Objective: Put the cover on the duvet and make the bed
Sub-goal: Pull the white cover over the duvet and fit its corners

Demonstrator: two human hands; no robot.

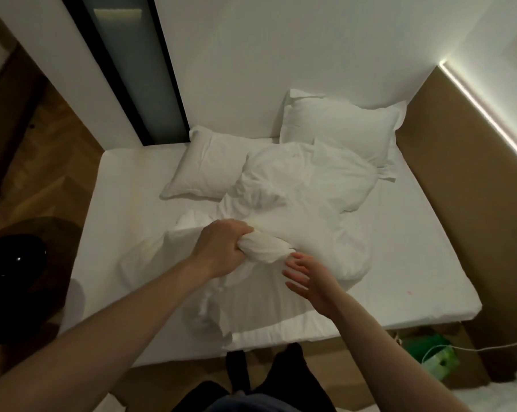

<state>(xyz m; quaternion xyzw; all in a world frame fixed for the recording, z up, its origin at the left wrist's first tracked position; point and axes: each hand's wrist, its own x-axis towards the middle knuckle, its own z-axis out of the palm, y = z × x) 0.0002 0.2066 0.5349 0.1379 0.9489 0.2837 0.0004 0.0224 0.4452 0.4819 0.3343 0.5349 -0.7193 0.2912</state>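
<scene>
Bed (138,221), duvet (296,209) in left hand (221,248)

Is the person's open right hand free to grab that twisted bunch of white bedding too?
Probably yes: the right hand is open, empty, right beside the bunched bedding the left hand grips; nothing lies between.

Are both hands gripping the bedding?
No: the left hand grips a bunch of bedding, while the right hand is open beside it.
</scene>
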